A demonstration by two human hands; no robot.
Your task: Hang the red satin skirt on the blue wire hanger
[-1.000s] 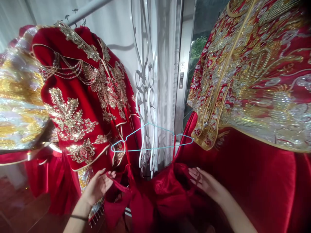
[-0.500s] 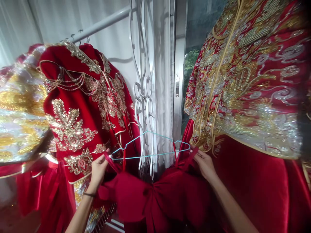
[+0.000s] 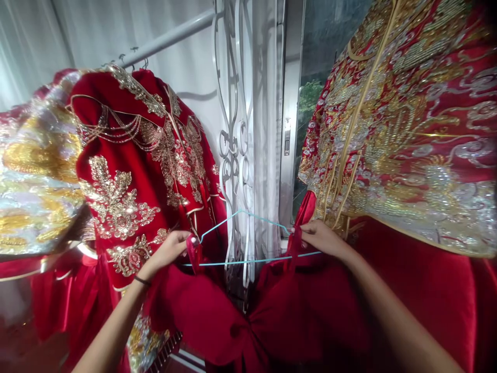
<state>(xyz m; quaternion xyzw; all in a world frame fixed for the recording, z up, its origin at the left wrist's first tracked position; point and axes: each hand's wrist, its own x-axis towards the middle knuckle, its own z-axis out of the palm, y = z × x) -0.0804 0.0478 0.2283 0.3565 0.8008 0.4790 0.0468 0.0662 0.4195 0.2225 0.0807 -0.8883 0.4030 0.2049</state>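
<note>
At the wire hanger (image 3: 248, 238), the left hand (image 3: 171, 248) and right hand (image 3: 320, 237) each pinch a strap of the red garment (image 3: 233, 316); either strap might slip off its sloping arm

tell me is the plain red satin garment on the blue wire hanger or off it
On: both red straps loop over the thin blue wire hanger, held by left hand and right hand.

Hanger flanked by fingers at both ends

The hanger (image 3: 248, 243) is spanned between the left fingers (image 3: 185, 239) and right fingers (image 3: 306, 233); the skirt (image 3: 233, 316) is hung below, the grille (image 3: 233, 145) behind.
</note>
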